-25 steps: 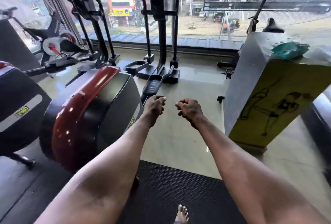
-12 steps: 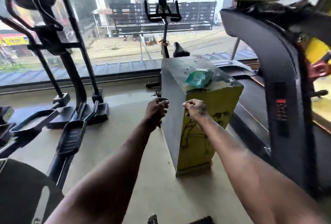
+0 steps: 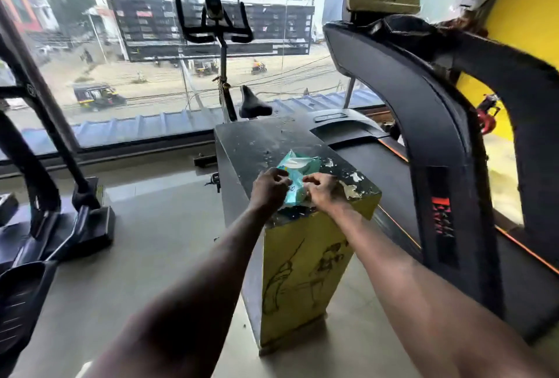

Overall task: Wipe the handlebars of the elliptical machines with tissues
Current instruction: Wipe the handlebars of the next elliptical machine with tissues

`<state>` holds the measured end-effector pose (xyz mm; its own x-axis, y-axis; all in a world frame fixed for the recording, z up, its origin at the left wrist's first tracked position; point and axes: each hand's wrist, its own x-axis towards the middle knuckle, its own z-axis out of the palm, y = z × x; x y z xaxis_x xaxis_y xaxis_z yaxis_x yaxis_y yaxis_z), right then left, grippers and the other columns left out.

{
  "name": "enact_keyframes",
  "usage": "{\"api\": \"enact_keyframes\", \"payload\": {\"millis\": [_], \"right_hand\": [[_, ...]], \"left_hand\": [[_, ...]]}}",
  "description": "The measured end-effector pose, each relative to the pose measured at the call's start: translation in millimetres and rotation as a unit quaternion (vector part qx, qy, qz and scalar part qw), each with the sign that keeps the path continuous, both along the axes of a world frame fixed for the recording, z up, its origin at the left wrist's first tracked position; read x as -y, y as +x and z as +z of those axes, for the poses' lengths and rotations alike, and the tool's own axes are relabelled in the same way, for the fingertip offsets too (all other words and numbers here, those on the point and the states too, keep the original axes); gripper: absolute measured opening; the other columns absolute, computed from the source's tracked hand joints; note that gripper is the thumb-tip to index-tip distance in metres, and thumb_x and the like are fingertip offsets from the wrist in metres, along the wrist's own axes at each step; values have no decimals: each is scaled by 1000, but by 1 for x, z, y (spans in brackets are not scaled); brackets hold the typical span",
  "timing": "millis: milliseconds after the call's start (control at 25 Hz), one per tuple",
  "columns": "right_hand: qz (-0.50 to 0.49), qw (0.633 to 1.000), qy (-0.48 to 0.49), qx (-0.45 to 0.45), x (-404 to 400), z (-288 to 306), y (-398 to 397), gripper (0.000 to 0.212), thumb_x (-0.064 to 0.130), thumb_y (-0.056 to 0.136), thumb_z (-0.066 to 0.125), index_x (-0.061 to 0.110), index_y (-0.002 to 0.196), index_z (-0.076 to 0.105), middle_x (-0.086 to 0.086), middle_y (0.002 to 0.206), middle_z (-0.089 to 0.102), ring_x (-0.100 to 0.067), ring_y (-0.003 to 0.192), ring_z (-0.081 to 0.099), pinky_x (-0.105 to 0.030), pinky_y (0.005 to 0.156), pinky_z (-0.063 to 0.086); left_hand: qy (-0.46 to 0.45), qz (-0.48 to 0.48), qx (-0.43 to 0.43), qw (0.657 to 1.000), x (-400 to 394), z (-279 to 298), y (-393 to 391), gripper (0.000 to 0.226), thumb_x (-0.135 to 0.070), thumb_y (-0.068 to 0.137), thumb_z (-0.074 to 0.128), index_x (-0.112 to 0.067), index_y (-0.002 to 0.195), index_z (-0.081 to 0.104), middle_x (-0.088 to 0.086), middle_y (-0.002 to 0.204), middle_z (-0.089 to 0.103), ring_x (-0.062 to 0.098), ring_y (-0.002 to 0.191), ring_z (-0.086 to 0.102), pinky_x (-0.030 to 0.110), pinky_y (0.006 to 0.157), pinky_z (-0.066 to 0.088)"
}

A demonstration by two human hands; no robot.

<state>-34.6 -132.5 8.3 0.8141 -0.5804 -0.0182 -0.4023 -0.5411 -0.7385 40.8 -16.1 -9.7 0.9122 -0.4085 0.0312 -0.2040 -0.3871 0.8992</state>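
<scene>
A teal tissue packet (image 3: 298, 170) lies on the worn dark top of a yellow box-shaped stand (image 3: 302, 271). My left hand (image 3: 270, 187) holds the packet's left edge with curled fingers. My right hand (image 3: 325, 191) pinches the packet's right side. Both hands cover the near half of the packet. An elliptical machine (image 3: 45, 196) stands at the left; only its black upright arms and foot pedals show, and its handlebars are out of view.
A black treadmill frame (image 3: 432, 147) rises close on the right. A spin bike (image 3: 222, 32) stands behind the stand against the big window. Pale tiled floor (image 3: 157, 241) lies between the elliptical and the stand.
I have moved closer to the stand. Both hands went from closed fists in the air in front of it to reaching onto its top and taking hold of the tissue packet.
</scene>
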Motion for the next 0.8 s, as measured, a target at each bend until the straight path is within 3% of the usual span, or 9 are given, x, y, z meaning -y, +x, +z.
{"api": "enact_keyframes", "payload": {"millis": [160,320,400,520,680,800], "right_hand": [[123,987,-85,-52,36,-12,51,34,19,94,48,22,124,65,-10,131,61,-28,120,58,-37,100,47],[200,964,-168,-53,74,-18,89,36,15,96,45,14,127,62,-12,140,52,-29,129,47,-33,111,33],[212,953,-202,-77,80,-24,102,31,22,97,46,17,122,64,-12,134,54,-31,124,48,-35,106,37],[210,936,-268,-92,79,-26,116,30,33,96,49,16,116,63,-9,129,55,-30,119,49,-38,101,41],[237,922,-299,-64,78,-20,121,29,18,99,39,7,115,60,-13,126,54,-31,119,49,-38,101,42],[233,912,-333,-60,78,-19,121,28,19,98,40,9,117,59,-11,127,53,-31,122,46,-40,104,39]], "left_hand": [[111,0,69,991,41,-6,39,44,-33,87,66,-20,129,59,12,133,51,30,123,49,38,106,39],[213,30,50,975,69,-18,46,89,-53,79,68,-22,150,26,11,150,34,32,136,35,44,111,33],[271,41,50,960,73,-23,46,104,-63,74,67,-22,153,14,9,156,26,32,139,31,45,112,31],[306,56,69,948,79,-27,46,104,-67,73,65,-20,153,17,6,155,27,29,139,31,44,111,30],[303,58,57,949,77,-29,55,112,-68,65,70,-23,153,16,4,153,28,28,138,31,43,110,29],[300,57,53,951,77,-29,59,117,-70,62,72,-23,153,15,5,153,28,27,139,30,43,111,28]]}}
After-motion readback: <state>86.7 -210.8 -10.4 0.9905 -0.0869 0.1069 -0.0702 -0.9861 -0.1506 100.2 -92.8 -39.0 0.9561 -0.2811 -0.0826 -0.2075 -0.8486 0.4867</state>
